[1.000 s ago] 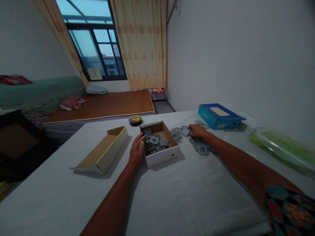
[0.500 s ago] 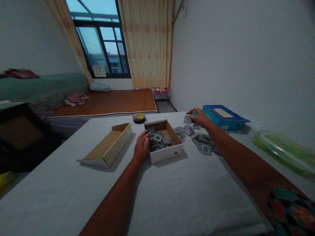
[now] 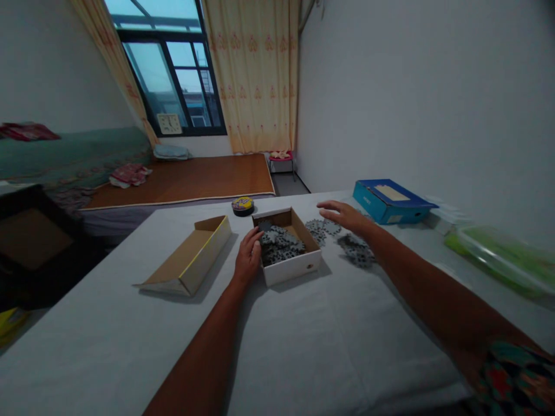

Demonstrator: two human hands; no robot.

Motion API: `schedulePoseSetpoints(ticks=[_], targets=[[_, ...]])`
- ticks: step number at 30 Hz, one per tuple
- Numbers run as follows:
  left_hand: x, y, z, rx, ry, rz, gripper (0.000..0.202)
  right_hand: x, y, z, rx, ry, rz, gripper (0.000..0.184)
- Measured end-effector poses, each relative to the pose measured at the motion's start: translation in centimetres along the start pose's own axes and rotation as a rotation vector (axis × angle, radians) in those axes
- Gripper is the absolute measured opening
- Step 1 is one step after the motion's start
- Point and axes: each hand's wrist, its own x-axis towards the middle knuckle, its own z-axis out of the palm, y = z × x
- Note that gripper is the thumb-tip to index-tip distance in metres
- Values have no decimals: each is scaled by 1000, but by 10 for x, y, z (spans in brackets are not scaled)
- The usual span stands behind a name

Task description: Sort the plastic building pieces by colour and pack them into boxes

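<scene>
A small white cardboard box (image 3: pixel 291 267) stands on the white table (image 3: pixel 329 335), partly filled with grey toothed puzzle pieces (image 3: pixel 281 244). My left hand (image 3: pixel 248 256) grips the box's left wall, fingers curled over the rim. My right hand (image 3: pixel 342 214) hovers above the table just right of the box, fingers stretched out flat and holding nothing. More grey pieces (image 3: pixel 355 249) lie loose on the table under and beside that hand.
The box's open lid (image 3: pixel 187 260) lies to the left. A round tin (image 3: pixel 243 205) sits at the table's far edge. A blue box (image 3: pixel 390 201) and a green plastic container (image 3: pixel 503 260) stand along the right wall. A bed platform and window lie beyond.
My right hand left the far pieces near the blue box and came back toward the white box, now open above the table. More pieces lie in the box. My left hand stayed put.
</scene>
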Motion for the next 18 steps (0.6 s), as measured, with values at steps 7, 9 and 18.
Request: schedulePoseSetpoints(ticks=[7, 9, 18], targets=[[1, -2, 0, -22, 4, -9, 47, -74, 109, -62, -492, -341, 321, 116], [1, -1, 0, -31, 10, -9, 47, -79, 120, -52, -538, -369, 383, 127], [1, 0, -3, -20, -7, -20, 48, -34, 96, -18, -564, -483, 256, 115]])
